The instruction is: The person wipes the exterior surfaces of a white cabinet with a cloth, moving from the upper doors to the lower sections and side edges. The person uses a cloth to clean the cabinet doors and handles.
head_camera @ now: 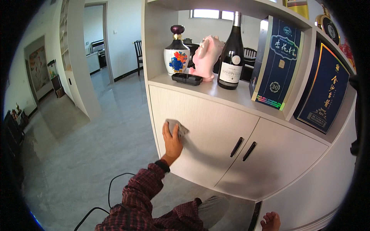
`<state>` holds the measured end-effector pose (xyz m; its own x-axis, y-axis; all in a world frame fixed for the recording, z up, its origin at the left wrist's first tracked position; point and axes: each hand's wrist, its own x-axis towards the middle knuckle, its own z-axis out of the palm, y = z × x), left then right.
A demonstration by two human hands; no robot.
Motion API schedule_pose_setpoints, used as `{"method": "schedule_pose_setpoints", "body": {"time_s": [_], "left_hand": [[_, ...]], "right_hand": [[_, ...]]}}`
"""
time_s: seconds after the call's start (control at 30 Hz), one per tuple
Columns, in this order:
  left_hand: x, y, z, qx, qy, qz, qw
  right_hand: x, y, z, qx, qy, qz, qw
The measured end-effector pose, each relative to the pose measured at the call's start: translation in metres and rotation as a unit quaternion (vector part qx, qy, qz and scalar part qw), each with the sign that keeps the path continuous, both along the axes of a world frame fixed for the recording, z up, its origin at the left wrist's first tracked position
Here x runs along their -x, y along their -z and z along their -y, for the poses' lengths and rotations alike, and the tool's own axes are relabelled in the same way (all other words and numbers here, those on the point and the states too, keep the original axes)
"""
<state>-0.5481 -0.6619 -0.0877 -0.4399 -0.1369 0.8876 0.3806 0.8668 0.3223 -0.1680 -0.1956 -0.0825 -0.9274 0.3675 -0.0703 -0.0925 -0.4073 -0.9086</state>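
Note:
My left hand (173,144) grips a folded grey cloth (179,127) and presses it to the upper left part of a pale cabinet door (202,115). The fingers spread over the cloth's back, and a checked sleeve with a dark cuff runs up to the wrist. Low at the right edge of the view, my right hand (270,221) hangs near the white wall, its fingers loosely curled and nothing visible in them. The picture's lower rim cuts off its wrist. Two black bar handles (236,147) (249,151) sit to the right of the cloth, where the doors meet.
Above the doors, a shelf (199,88) bears a painted ceramic bottle (177,57), a black tray (187,78), a pink figurine (206,57), a wine bottle (231,57) and a blue box (279,60). Another blue box (322,89) stands further right. A black cable (109,187) lies on the grey floor.

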Motion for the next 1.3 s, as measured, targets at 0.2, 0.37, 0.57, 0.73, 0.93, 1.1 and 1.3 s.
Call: {"method": "schedule_pose_setpoints", "body": {"time_s": [0.2,0.37,0.57,0.73,0.93,1.1,1.3], "left_hand": [[0.042,-0.125,0.067,-0.034,-0.006,-0.176,0.984],[0.040,-0.098,0.070,-0.068,-0.046,-0.101,0.991],[0.021,0.133,0.022,-0.278,-0.043,0.116,0.953],[0.027,0.184,0.002,-0.590,-0.018,0.323,0.740],[0.006,0.040,-0.067,-0.251,-0.011,0.045,0.967],[-0.026,0.002,-0.154,0.011,0.069,0.002,0.998],[-0.069,0.097,-0.198,0.052,0.114,0.081,0.989]], "right_hand": [[0.000,0.013,-0.005,-0.008,0.002,0.084,0.996],[0.008,0.017,0.006,-0.073,0.089,0.113,0.987],[0.004,0.019,0.008,-0.048,0.088,0.085,0.991],[0.000,0.022,0.006,-0.043,0.076,0.061,0.994],[-0.002,0.011,0.007,-0.007,0.111,0.024,0.994],[0.017,-0.013,0.018,0.002,0.093,0.008,0.996],[0.036,-0.020,0.025,-0.051,0.000,0.000,0.999]]}}
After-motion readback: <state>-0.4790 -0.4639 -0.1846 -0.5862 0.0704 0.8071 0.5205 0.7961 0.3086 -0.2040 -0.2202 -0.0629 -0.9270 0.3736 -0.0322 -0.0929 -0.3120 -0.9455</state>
